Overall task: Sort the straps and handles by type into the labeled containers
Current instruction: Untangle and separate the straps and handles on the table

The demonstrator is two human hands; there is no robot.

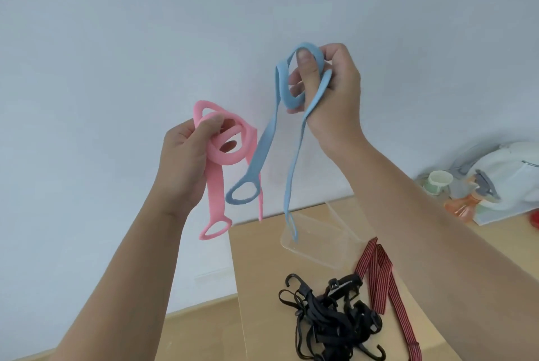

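Both hands are raised in the middle of the frame against a pale blue-grey wall (116,40). The left hand (183,156), left of centre, is clenched around a pink silicone strap (217,183); the strap is looped over the thumb and fingers in a couple of coils, and its two tails hang down. One tail ends in an oval ring near the lower middle of the frame, the other is a thin tip hanging just to the right of it.

The right hand (332,89), higher and right of centre, grasps a blue silicone strap (262,145) of the same kind. The strap winds around the thumb and fingers; one wide tail hangs down to the left and ends in an oval ring that overlaps the pink strap's thin tail, while the other tail drops straight down, its narrow loop hanging in front of a clear plastic container (320,244).

That container sits on a light wooden table (256,273) in the lower right of the frame. Nearer the bottom edge lies a tangled pile of black straps with hooks and buckles (329,320). Just right of the pile, a red-and-black striped strap (382,282) lies folded on the table, partly hidden behind the right forearm. At the far right, against the wall, stand a spray bottle (466,200), a small pale cup (439,181) and a white bundle (513,171).
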